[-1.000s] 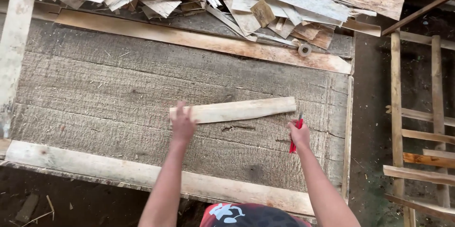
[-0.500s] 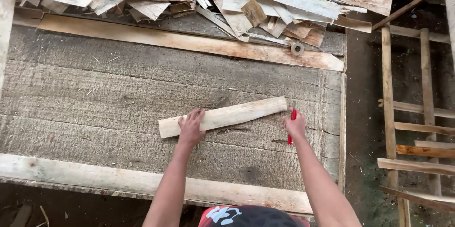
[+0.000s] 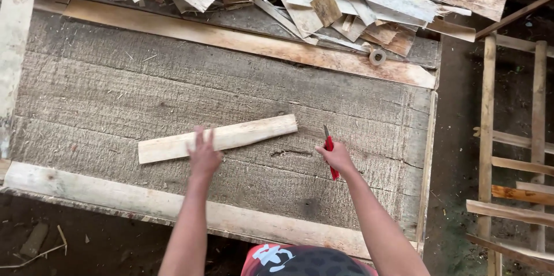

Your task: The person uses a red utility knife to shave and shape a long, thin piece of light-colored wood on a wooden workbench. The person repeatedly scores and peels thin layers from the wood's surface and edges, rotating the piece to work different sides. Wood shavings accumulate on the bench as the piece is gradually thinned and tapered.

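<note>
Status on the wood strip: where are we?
Done: pale wood strip lies flat on the grey workbench. In hand: left hand spread on the strip; right hand grips a red-handled tool, off the strip. Left: no mark or cut visible on the strip.

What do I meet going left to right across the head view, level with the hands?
Pale wood strip → left hand on it → right hand holding the red-handled tool → workbench's right edge → wooden ladder frame.
</note>
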